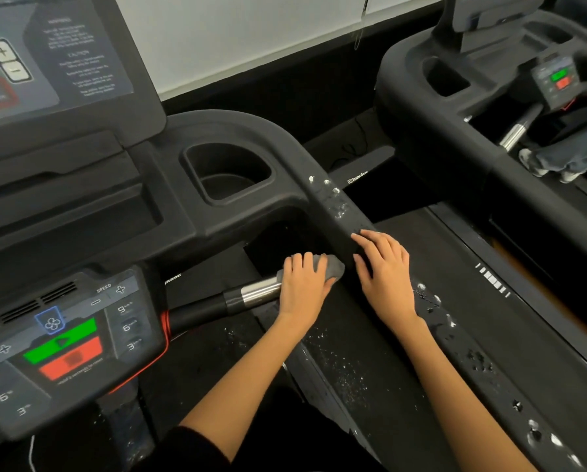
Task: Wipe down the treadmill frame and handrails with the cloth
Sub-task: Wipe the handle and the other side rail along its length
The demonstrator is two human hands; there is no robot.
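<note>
A grey cloth point(333, 267) is bunched over the end of the chrome and black inner handlebar point(251, 292), and my left hand point(304, 284) grips it there, fingers curled over the top. My right hand point(386, 270) rests on the black side handrail point(333, 206) just right of the cloth, fingers spread and laid over the rail. White foam spots and droplets dot the handrail ahead of my right hand and further back along it point(476, 359).
The console point(67, 338) with green and red buttons sits at lower left, with a screen point(46, 56) above and a cup holder point(230, 172) between. A second treadmill point(489, 80) stands to the right. The belt deck below carries white specks point(340, 362).
</note>
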